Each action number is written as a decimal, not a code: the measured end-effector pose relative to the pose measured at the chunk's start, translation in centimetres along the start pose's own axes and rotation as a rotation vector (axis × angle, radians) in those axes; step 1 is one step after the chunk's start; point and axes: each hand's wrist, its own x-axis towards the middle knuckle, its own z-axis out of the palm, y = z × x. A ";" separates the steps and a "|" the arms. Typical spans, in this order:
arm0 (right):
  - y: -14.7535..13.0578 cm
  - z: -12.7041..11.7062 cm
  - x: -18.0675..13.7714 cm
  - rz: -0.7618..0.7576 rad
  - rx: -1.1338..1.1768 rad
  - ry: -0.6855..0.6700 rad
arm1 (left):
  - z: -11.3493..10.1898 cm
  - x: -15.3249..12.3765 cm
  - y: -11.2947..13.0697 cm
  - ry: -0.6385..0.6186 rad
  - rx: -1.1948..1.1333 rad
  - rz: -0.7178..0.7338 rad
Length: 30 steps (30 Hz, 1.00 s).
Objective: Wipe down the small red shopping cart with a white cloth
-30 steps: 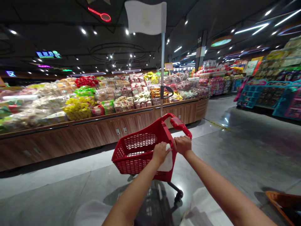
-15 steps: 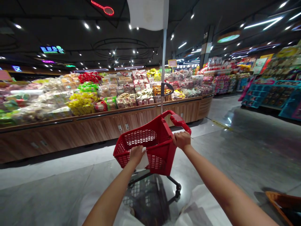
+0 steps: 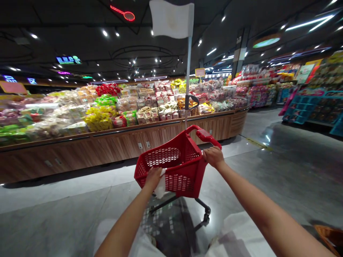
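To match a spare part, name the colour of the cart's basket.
The basket is red, best seen in the head view.

2 bare arms [image 3: 264,208] reach forward, left hand [image 3: 153,177] and right hand [image 3: 213,156] curled.

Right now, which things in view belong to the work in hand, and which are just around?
In hand:
- left hand, with white cloth at the cart's rim
- right hand, by the handle
- red cart

Just around:
- bagged goods
- wooden counter
- blue rack
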 end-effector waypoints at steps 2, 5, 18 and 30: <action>1.7 0.3 0.3 0.007 0.007 -0.014 | 0.0 -2.2 -4.1 -0.008 0.032 -0.086; 2.1 1.0 0.8 0.089 -0.011 -0.029 | 0.4 -3.9 -6.0 -0.041 0.038 -0.124; -11.0 5.6 -3.5 -0.122 0.593 -0.279 | 3.0 -1.3 6.9 0.040 -0.027 0.155; -8.0 6.0 -5.8 0.082 0.423 -0.331 | 0.8 -0.7 0.6 -0.236 0.032 0.397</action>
